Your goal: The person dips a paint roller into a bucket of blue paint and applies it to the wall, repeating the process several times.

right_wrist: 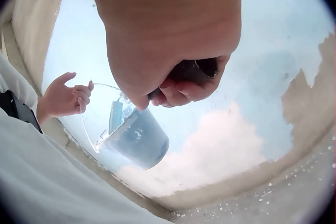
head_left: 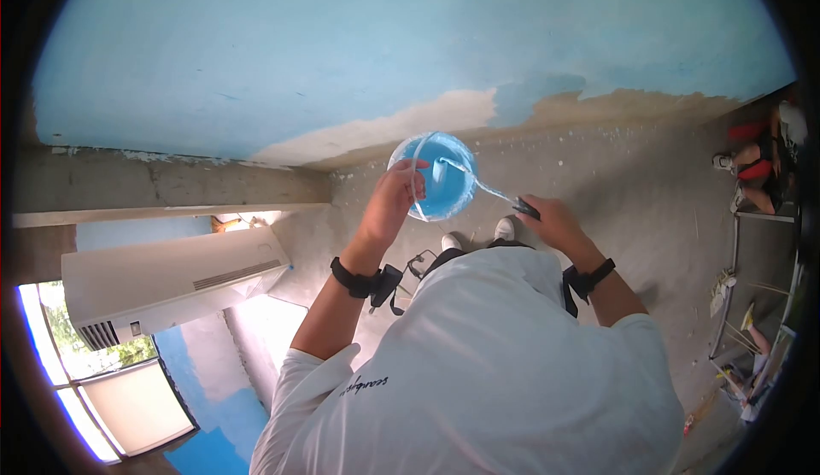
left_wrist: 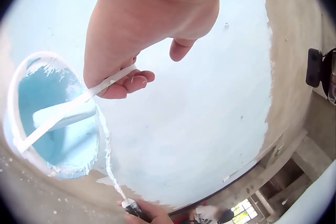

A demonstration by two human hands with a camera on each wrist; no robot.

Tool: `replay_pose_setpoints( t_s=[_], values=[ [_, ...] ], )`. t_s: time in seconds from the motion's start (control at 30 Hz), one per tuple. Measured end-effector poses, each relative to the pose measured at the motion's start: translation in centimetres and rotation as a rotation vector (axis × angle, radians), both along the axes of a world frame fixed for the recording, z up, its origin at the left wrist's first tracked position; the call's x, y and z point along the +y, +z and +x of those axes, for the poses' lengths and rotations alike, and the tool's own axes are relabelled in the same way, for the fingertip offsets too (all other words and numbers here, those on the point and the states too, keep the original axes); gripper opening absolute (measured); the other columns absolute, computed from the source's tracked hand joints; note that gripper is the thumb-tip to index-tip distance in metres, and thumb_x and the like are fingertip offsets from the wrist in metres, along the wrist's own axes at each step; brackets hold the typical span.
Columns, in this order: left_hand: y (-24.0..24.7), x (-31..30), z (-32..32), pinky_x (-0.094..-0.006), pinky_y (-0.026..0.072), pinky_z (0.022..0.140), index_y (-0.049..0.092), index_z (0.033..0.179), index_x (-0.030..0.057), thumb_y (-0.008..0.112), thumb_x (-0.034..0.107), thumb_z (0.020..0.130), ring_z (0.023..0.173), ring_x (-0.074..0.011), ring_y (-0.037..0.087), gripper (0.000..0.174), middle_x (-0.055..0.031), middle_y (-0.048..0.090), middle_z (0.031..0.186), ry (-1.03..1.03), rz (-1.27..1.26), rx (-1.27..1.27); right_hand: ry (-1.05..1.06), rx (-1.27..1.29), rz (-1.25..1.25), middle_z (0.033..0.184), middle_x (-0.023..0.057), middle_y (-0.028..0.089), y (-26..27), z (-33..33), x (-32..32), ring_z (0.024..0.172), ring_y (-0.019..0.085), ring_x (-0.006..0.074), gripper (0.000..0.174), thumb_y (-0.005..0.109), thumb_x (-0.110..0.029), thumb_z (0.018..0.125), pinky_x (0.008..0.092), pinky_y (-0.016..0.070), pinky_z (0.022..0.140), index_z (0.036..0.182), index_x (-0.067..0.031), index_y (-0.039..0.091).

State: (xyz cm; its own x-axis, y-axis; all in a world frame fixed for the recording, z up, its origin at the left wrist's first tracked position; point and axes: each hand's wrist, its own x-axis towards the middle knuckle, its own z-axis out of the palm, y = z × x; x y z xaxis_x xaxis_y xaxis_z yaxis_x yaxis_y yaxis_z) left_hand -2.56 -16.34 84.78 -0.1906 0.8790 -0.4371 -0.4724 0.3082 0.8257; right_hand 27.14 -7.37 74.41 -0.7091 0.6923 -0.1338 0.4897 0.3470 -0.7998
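A white-rimmed bucket [head_left: 468,191] with light blue paint inside hangs from its white handle [left_wrist: 51,120]. The left hand [head_left: 395,203] has its fingers curled round that handle, thumb apart from it, as the left wrist view shows. In the right hand [head_left: 553,223] is the black grip of a paint roller, gripped with curled fingers [right_wrist: 191,91]. A paint-coated rod runs from the grip to the roller head [left_wrist: 65,115], which lies inside the bucket. The bucket appears tilted in the right wrist view [right_wrist: 139,140].
Ahead stands a wall [head_left: 299,48] painted light blue, with pale and bare patches low down. A white air conditioner [head_left: 179,283] is at the left, near a window. At the right are a metal frame [head_left: 735,278] and other people. Paint spots dot the grey floor [head_left: 649,210].
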Motion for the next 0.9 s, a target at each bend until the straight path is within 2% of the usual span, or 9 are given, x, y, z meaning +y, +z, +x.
replay_pose_setpoints(
  t_s=[0.07, 0.17, 0.37, 0.43, 0.47, 0.57, 0.7, 0.77, 0.9],
  values=[
    [-0.6, 0.3, 0.2, -0.0259, 0.0393, 0.074, 0.05, 0.114, -0.0024, 0.045, 0.012, 0.089, 0.074, -0.0114, 0.045, 0.029, 0.0001, 0.046, 0.079, -0.006, -0.021, -0.015, 0.013, -0.032, 0.015, 0.087, 0.0186, 0.066, -0.3, 0.3, 0.1, 0.084, 0.062, 0.0415, 0.024, 0.067, -0.023, 0.085, 0.0463, 0.0494, 0.07, 0.103, -0.0065, 0.063],
    [-1.7, 0.4, -0.2, -0.0258, 0.0394, 0.074, 0.05, 0.114, -0.0024, 0.045, 0.013, 0.089, 0.074, -0.0113, 0.045, 0.03, 0.0003, 0.046, 0.078, -0.034, -0.001, 0.014, -0.05, 0.063, -0.046, 0.087, 0.0187, 0.066, -0.7, 0.2, -0.3, 0.084, 0.062, 0.0418, 0.026, 0.067, -0.023, 0.085, 0.0459, 0.0495, 0.07, 0.104, -0.0063, 0.063],
    [-3.7, 1.4, -0.6, -0.0263, 0.0402, 0.076, 0.049, 0.117, -0.0031, 0.043, 0.013, 0.092, 0.074, -0.012, 0.049, 0.031, -0.0012, 0.051, 0.078, -0.053, -0.05, 0.016, -0.007, -0.114, -0.144, 0.089, 0.0195, 0.067, -0.6, 0.9, 0.6, 0.081, 0.062, 0.0414, 0.028, 0.068, -0.02, 0.085, 0.0425, 0.0495, 0.07, 0.109, -0.006, 0.064],
    [-5.6, 2.0, -1.3, -0.0266, 0.0406, 0.077, 0.048, 0.118, -0.0033, 0.043, 0.015, 0.094, 0.077, -0.0125, 0.051, 0.031, -0.0023, 0.053, 0.08, -0.076, -0.019, -0.012, -0.046, 0.035, -0.251, 0.085, 0.0185, 0.066, -0.9, 1.0, 0.6, 0.075, 0.063, 0.0336, 0.027, 0.067, -0.017, 0.086, 0.0388, 0.0484, 0.068, 0.108, -0.0021, 0.063],
    [-6.4, 2.0, -1.2, -0.0266, 0.0406, 0.077, 0.048, 0.118, -0.0033, 0.043, 0.015, 0.094, 0.077, -0.0125, 0.051, 0.031, -0.0023, 0.053, 0.08, -0.086, -0.026, -0.026, -0.058, 0.023, -0.258, 0.085, 0.0185, 0.066, -1.2, 1.3, 0.2, 0.075, 0.063, 0.0336, 0.027, 0.067, -0.017, 0.086, 0.0388, 0.0484, 0.068, 0.108, -0.0021, 0.063],
    [-9.3, 3.5, -0.7, -0.0264, 0.0406, 0.077, 0.048, 0.119, -0.0028, 0.044, 0.017, 0.095, 0.079, -0.0125, 0.051, 0.032, -0.0025, 0.053, 0.081, -0.046, 0.001, -0.026, -0.155, 0.043, -0.38, 0.076, 0.0119, 0.061, -2.4, 1.6, 0.9, 0.071, 0.056, 0.0168, 0.028, 0.067, -0.017, 0.089, 0.0332, 0.0454, 0.066, 0.107, 0.004, 0.061],
    [-14.1, 4.8, -1.2, -0.0265, 0.0403, 0.077, 0.049, 0.118, -0.0016, 0.046, 0.017, 0.095, 0.078, -0.0122, 0.05, 0.03, -0.0017, 0.052, 0.081, 0.004, -0.063, -0.009, -0.231, 0.002, -0.475, 0.072, 0.0066, 0.058, -4.7, 1.0, 2.6, 0.062, 0.053, 0.0123, 0.025, 0.064, -0.019, 0.092, 0.0285, 0.0429, 0.058, 0.107, 0.0021, 0.061],
    [-16.7, 5.1, -0.7, -0.0263, 0.0402, 0.077, 0.049, 0.118, -0.0012, 0.046, 0.017, 0.095, 0.078, -0.0119, 0.049, 0.03, -0.0012, 0.051, 0.081, 0.018, -0.062, -0.004, -0.395, 0.079, -0.841, 0.068, 0.0008, 0.052, -5.5, 1.2, 3.6, 0.053, 0.046, 0.0071, 0.022, 0.06, -0.021, 0.096, 0.0239, 0.0372, 0.049, 0.106, -0.0016, 0.06],
    [-20.8, 5.1, -1.0, -0.0253, 0.0389, 0.075, 0.052, 0.115, 0.0, 0.049, 0.018, 0.092, 0.077, -0.0108, 0.048, 0.029, -0.0002, 0.05, 0.081, 0.141, -0.088, 0.015, -0.45, 0.134, -0.924, 0.067, -0.002, 0.047, -6.5, -0.8, 6.3, 0.047, 0.039, 0.0038, 0.021, 0.055, -0.024, 0.099, 0.0214, 0.0319, 0.044, 0.108, -0.0053, 0.057]
  ],
)
